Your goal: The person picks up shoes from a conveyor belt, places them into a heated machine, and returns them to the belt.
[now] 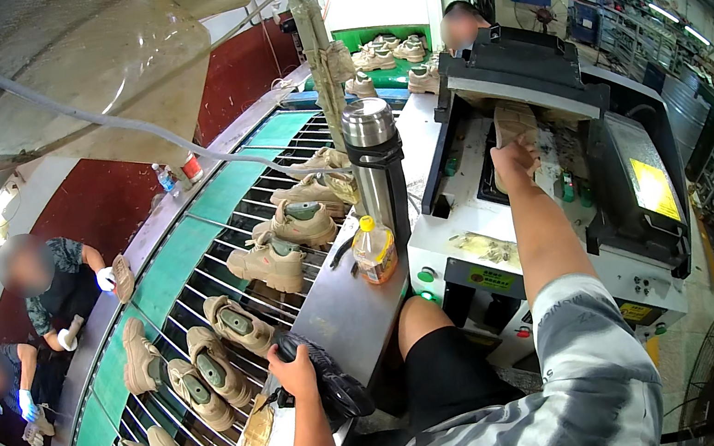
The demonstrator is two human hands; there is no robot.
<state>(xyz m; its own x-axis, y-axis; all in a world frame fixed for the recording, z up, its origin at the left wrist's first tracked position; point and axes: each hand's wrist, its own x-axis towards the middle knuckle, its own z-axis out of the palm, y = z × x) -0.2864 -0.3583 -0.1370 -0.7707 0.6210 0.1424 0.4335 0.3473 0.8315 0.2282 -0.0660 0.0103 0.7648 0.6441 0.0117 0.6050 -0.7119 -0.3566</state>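
My left hand (294, 370) is closed on a dark, glossy black shoe (338, 383) at the near edge of the rack. My right arm reaches forward into a white and black machine (490, 62). There my right hand (516, 163) grips the near end of a tan shoe (514, 120) lying under the raised black cover. Just beyond the left hand, several beige shoes (268, 267) with dark green insides rest on the metal bars of the rack (220, 245).
A steel thermos (376, 164) and a bottle of yellow liquid (375, 253) stand on the metal ledge (342, 305) between rack and machine. Two gloved people (58, 280) work across the rack at left; another person (464, 24) is behind the machine. More shoes sit on a green belt (389, 73).
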